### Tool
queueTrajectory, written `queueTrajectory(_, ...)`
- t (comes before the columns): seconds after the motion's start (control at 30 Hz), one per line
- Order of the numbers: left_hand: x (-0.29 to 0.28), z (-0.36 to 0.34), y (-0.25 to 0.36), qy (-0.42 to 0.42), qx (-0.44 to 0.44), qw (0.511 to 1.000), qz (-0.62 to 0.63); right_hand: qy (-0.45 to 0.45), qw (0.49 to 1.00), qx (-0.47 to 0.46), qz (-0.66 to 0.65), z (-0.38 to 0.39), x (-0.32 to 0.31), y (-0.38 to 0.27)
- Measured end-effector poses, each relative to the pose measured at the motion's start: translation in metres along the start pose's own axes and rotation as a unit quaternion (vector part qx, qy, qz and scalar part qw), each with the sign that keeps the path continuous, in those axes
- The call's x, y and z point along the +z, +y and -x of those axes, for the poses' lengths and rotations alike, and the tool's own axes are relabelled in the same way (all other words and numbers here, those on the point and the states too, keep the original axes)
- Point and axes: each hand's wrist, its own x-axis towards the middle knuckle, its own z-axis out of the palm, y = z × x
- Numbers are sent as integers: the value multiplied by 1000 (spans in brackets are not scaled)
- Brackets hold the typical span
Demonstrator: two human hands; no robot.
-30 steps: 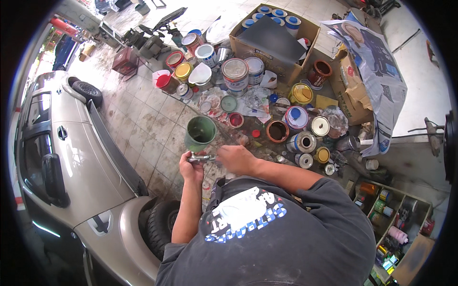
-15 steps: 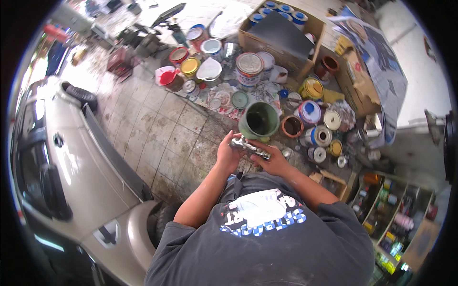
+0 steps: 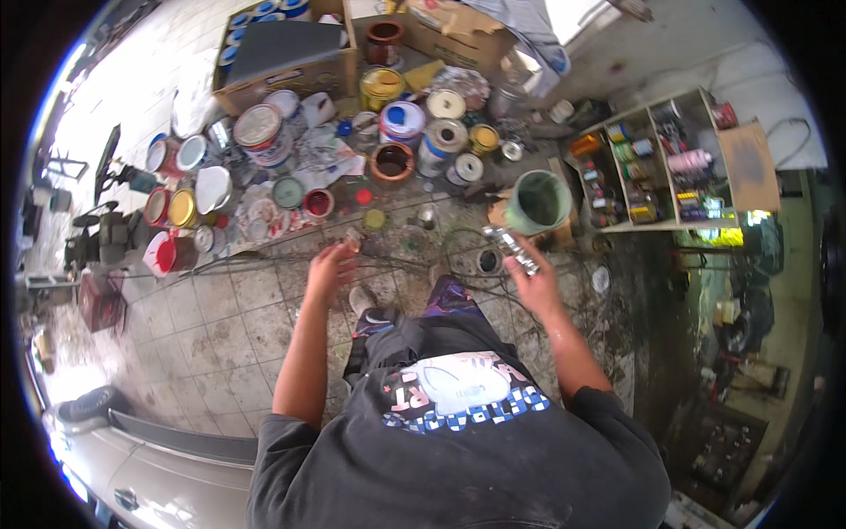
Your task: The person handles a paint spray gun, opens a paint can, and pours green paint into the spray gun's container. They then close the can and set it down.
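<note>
My right hand [image 3: 535,280] grips a silver spray gun [image 3: 513,250] at the right of the middle. A tall green cup [image 3: 529,216] sits at the gun's upper end, its open top facing up and a dark inside showing. My left hand [image 3: 331,266] is apart from the gun on the left, its fingers loosely curled and open, near the littered edge of the paint-can area. Closest beyond it are a red tub [image 3: 318,204], a small red lid [image 3: 364,196] and a brown pot [image 3: 392,163].
Many paint cans [image 3: 258,128] stand across the upper middle, with cardboard boxes [image 3: 463,46] behind. A compartmented crate [image 3: 657,169] of bottles is at the right. A hose [image 3: 264,254] crosses the tiled floor [image 3: 211,326]. A car [image 3: 150,472] is at lower left, metal equipment [image 3: 106,229] at far left.
My left hand has let go of the spray gun and moved left. My right hand has carried the gun and green cup rightward. The view has swung toward the right.
</note>
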Motion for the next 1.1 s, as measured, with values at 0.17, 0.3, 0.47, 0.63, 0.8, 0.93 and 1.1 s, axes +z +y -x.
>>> queueTrajectory(0.17,19,-14,10,15,26,999,41,106,957,252,96,24,-114,123)
queueTrajectory(0.3,74,-15,13,10,18,999,30,168,953,218,126,20,-192,216)
queueTrajectory(0.47,141,-5,2,-11,7,1000,-4,195,918,315,139,1,-248,283)
queueTrajectory(0.63,166,10,-11,-2,-10,1000,-21,208,932,271,122,-19,-274,302)
queueTrajectory(0.8,155,22,-26,40,-5,999,1,198,921,327,70,-33,-283,303)
queueTrajectory(0.93,146,26,-32,64,-12,998,3,217,929,295,60,-43,-274,310)
queueTrajectory(1.1,144,23,-29,37,18,998,-41,214,930,296,39,-51,-266,312)
